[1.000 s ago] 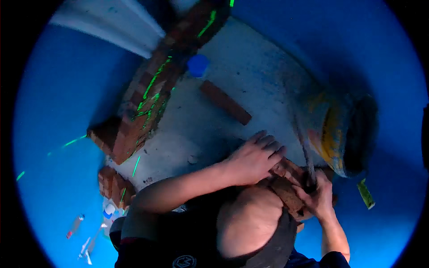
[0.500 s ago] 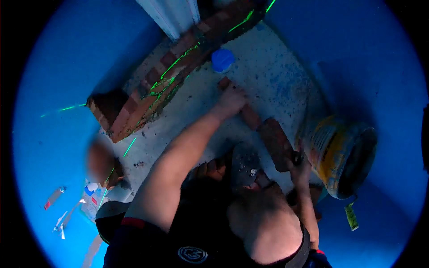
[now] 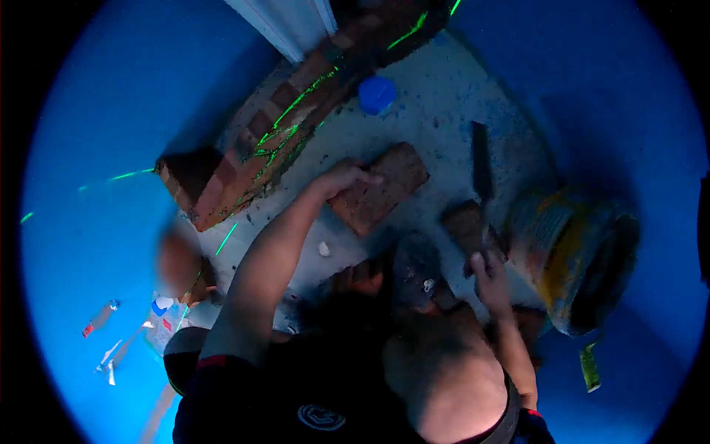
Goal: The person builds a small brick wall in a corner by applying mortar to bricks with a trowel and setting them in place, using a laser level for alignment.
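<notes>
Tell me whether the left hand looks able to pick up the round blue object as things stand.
Probably not yet: the left hand grips a brick, though only floor appears to separate it from the round blue object.

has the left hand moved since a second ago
Yes. Judged against the round blue object on the floor, the left hand has moved closer to it and leftward, toward the low brick wall; it now holds a brick.

My left hand grips a brick over the floor. My right hand holds what seems a trowel, near the bucket at the floor's right edge.
</notes>
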### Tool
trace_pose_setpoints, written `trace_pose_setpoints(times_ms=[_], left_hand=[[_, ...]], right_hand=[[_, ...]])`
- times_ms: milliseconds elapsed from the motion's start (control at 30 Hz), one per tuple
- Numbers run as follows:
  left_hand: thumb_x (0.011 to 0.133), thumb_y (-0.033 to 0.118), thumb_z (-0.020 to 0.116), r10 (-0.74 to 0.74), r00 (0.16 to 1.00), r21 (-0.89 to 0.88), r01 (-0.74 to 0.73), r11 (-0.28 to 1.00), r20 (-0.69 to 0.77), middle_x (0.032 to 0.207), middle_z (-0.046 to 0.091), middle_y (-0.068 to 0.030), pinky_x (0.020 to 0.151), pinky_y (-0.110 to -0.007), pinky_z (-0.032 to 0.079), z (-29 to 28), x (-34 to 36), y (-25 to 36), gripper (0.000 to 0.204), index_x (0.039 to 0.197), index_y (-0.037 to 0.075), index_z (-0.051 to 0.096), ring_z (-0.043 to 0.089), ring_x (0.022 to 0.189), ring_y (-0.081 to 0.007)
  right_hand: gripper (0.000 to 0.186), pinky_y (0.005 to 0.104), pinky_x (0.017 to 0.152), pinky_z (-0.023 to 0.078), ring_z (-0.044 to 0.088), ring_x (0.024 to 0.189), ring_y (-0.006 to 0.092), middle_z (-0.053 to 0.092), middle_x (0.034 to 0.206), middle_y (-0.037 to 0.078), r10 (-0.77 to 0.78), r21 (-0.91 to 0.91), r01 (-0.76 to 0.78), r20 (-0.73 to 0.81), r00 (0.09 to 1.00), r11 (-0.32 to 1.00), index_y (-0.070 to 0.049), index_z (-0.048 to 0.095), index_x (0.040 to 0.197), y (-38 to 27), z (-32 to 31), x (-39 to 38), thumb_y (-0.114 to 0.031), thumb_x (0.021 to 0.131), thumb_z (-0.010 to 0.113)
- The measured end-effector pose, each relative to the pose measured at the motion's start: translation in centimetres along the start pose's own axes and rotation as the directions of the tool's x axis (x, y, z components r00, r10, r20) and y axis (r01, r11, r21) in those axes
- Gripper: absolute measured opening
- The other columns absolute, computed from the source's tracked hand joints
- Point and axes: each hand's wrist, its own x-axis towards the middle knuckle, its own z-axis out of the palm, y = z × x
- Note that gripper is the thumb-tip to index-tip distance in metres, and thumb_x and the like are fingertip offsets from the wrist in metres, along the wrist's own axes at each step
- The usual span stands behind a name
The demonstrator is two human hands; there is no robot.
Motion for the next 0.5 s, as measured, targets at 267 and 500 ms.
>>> trace_pose_setpoints(times_ms=[267, 500], left_hand=[[0.07, 0.037, 0.076, 0.059, 0.994, 0.31, -0.029, 0.95, -0.09, 0.114, 0.06, -0.0143, 0.083, -0.04, 0.047, -2.4, 3.3, -2.4, 0.06, 0.116, 0.002, 0.059, 0.057, 0.103, -0.0254], [0.071, 0.04, 0.077, -0.126, 0.991, -0.004, 0.127, 0.992, 0.052, 0.104, 0.063, -0.0099, 0.078, -0.038, 0.046, -1.5, 4.1, -1.9, 0.049, 0.103, 0.004, 0.066, 0.057, 0.095, -0.0204]], right_hand=[[0.044, 0.0364, 0.079, 0.045, 0.059, 0.081, 0.0278, 0.062, 0.088, 0.018, 0.05, -0.074, -0.04, 0.142, 0.989, 0.996, 0.001, 0.061, 0.102, 4.6, 6.8, 5.5, -0.039, 0.097, 0.045], [0.054, 0.0386, 0.064, 0.042, 0.054, 0.067, 0.0234, 0.055, 0.069, 0.015, 0.145, -0.165, -0.108, 0.232, 0.962, 0.98, 0.002, 0.058, 0.082, 4.1, 6.6, 6.7, -0.046, 0.098, 0.039]])
